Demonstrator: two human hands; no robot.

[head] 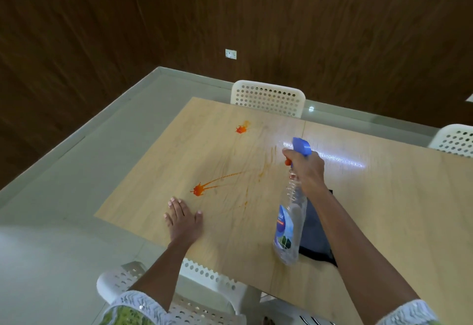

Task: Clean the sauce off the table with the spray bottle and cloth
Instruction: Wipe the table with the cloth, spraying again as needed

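Orange-red sauce marks the light wooden table point(384, 196): one splat point(199, 190) near my left hand with a streak running right, another splat point(241, 129) farther back, and faint smears between. My right hand point(308, 168) grips the neck of a clear spray bottle point(290, 225) with a blue trigger head, lifted off the table and tilted, nozzle pointing toward the stains. My left hand point(183, 218) lies flat on the table, fingers spread, just below the near splat. A dark blue cloth point(316, 232) lies on the table behind the bottle, partly hidden by my right forearm.
White perforated chairs stand around the table: one at the far side point(268, 98), one at the right edge point(455, 140), one right below me point(204, 289). Pale tiled floor point(76, 171) lies to the left; dark wood panel walls stand behind.
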